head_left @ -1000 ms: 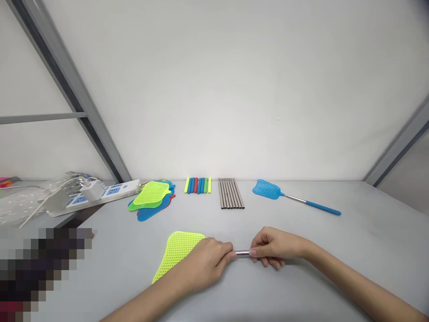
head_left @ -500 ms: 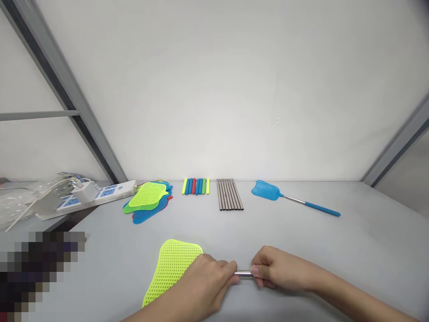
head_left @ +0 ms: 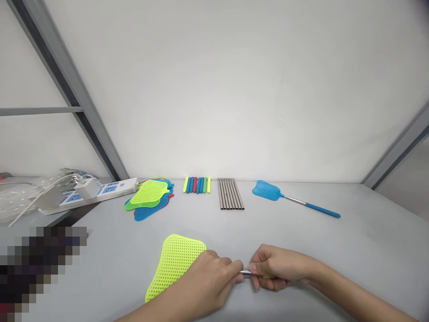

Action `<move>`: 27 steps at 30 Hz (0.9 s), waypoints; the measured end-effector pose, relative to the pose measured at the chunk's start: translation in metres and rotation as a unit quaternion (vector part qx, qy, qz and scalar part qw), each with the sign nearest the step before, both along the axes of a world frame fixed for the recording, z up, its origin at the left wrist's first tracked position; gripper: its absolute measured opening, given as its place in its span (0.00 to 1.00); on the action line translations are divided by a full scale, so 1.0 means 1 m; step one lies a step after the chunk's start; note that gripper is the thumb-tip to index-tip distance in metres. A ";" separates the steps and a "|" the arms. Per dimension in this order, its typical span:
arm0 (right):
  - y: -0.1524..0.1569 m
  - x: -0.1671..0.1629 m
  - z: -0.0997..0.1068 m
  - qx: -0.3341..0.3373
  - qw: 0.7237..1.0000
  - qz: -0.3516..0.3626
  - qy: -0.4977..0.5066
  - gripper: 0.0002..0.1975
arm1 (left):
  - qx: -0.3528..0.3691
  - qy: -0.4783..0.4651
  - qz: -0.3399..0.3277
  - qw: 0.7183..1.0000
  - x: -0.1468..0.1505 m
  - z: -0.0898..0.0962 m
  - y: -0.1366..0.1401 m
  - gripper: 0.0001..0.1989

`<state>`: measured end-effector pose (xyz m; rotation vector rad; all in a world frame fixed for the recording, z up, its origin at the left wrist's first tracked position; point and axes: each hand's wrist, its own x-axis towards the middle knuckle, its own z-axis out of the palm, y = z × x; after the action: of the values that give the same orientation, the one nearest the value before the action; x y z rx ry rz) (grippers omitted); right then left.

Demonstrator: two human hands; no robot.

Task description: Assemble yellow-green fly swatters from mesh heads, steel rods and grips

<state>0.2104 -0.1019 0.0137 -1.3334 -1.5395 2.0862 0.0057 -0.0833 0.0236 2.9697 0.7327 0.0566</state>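
Observation:
A yellow fly swatter head [head_left: 177, 259] with a perforated face lies at the front of the table, partly under my left hand [head_left: 212, 279]. That hand is closed around the neck end of the swatter, which its fingers hide. Between my hands a short stretch of metal rod [head_left: 246, 272] shows. My right hand [head_left: 279, 268] pinches the rod with thumb and fingers just right of the left one. How the rod meets the swatter head is hidden.
Behind lie a pile of coloured swatter heads [head_left: 150, 194], a row of coloured handle grips [head_left: 197, 185], several metal rods [head_left: 230, 194] and a complete blue fly swatter [head_left: 268, 190]. A power strip [head_left: 117, 188] with plugs sits at the left, against the wall side.
My hands have come slightly closer together, so less of the rod shows between them. The right hand's fingers have shifted on the rod. The view has tilted a little.

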 end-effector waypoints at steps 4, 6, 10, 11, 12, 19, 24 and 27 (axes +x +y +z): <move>0.002 0.002 -0.001 0.013 1.000 0.025 0.004 0.16 | -0.019 -0.012 0.005 1.000 -0.001 -0.002 0.002 0.13; 0.003 0.003 0.001 0.045 0.998 0.036 -0.009 0.17 | -0.022 -0.019 0.010 1.000 -0.001 -0.003 0.004 0.14; 0.008 0.008 0.008 0.084 0.994 0.068 -0.033 0.15 | -0.016 -0.028 0.023 0.999 -0.002 -0.004 0.011 0.16; 0.010 0.011 0.009 0.088 0.992 0.076 -0.039 0.15 | -0.012 -0.030 0.027 0.999 -0.002 -0.004 0.013 0.16; 0.012 0.014 0.010 0.094 0.991 0.081 -0.044 0.15 | -0.010 -0.033 0.031 0.999 -0.003 -0.004 0.016 0.16; 0.029 0.034 0.011 0.160 0.981 0.044 -0.095 0.17 | -0.028 -0.047 0.079 0.995 -0.007 0.002 0.031 0.18; 0.031 0.037 0.010 0.187 0.975 0.033 -0.113 0.19 | -0.031 -0.071 0.062 0.995 -0.008 0.003 0.033 0.18; 0.032 0.039 0.011 0.202 0.971 0.031 -0.124 0.19 | -0.032 -0.074 0.066 0.995 -0.009 0.002 0.034 0.19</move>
<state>0.2489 -0.0698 0.0245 -1.4385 -1.9980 1.5580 -0.0037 -0.0490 0.0251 2.8147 0.8921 0.2543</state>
